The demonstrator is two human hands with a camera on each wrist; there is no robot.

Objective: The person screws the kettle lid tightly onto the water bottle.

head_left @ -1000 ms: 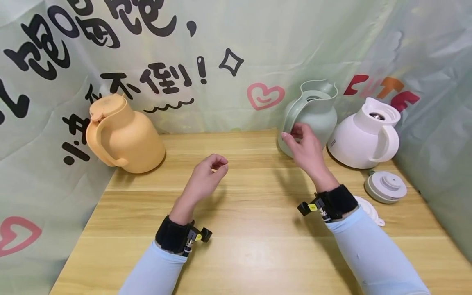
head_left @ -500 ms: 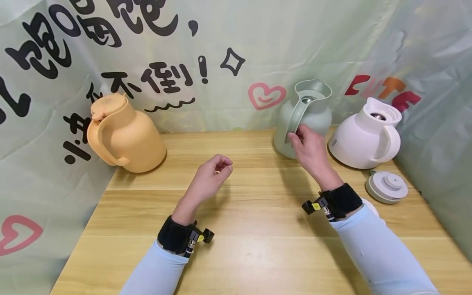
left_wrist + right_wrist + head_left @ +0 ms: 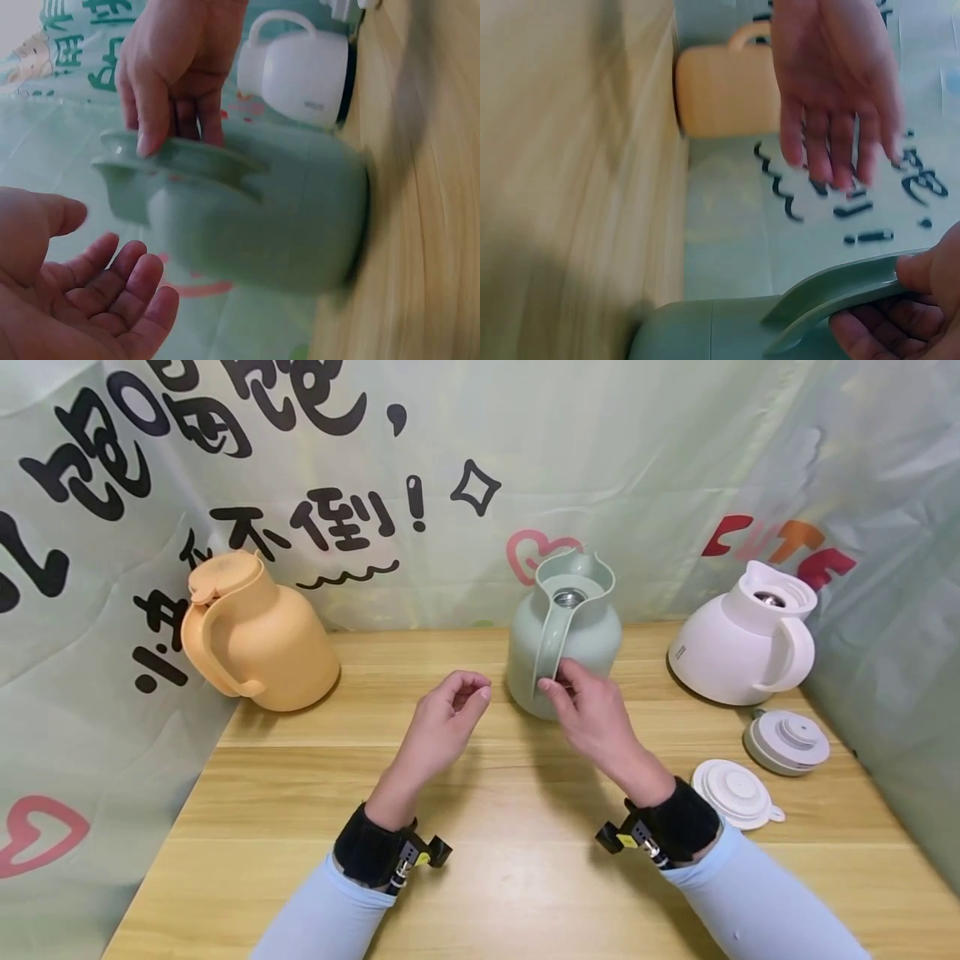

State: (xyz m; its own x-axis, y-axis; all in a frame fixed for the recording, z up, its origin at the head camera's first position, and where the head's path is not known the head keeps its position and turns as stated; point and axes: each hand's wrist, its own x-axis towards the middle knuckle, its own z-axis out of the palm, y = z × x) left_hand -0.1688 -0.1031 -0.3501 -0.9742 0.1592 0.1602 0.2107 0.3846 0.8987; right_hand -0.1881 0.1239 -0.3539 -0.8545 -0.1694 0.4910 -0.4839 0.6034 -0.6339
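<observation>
My right hand grips the handle of a sage-green thermos jug, fingers curled round it and thumb along its side, as the right wrist view also shows. The jug stands upright without a lid, its steel-lined mouth facing up. Just left of it, my left hand hovers over the table with relaxed, loosely bent fingers and nothing in them. In the left wrist view the green jug lies past those fingertips, with a gap between.
An orange thermos jug with its lid on stands at the left. At the right is a lidless white thermos jug, with a grey-white stopper and a flat white lid before it. A printed cloth hangs behind the wooden table.
My right hand has taken hold of the green jug's handle and brought the jug left and nearer, away from the white jug. The left hand has shifted slightly right.
</observation>
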